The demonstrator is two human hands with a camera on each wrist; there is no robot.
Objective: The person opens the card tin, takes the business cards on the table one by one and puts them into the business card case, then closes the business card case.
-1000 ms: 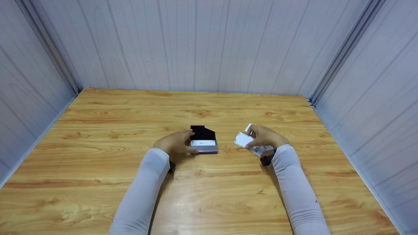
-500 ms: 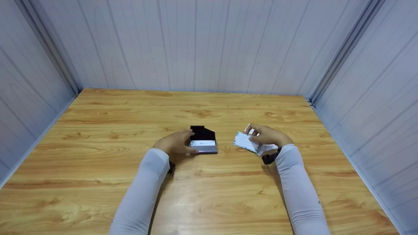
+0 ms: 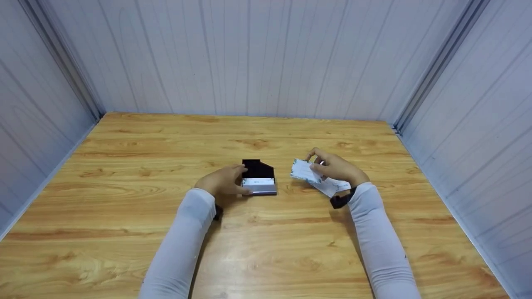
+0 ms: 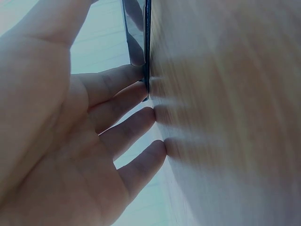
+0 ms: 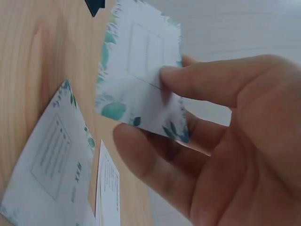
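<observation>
- Still out: leafy white paper cards [image 5: 51,160] on the brown wooden worktop [image 3: 257,249].
- Left grip [image 3: 222,180] holds the open, flat, black-and-silver case [image 3: 262,188]; a white card [image 3: 258,181] is already in.
- Right grip [image 3: 338,168] pinches another leafy card [image 3: 302,170], not in yet.

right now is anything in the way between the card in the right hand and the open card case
Nothing visible: only tabletop shows between the held card and the open case. The left hand holds the case at its opposite end, out of that path. A white card already shows inside the case.
</observation>
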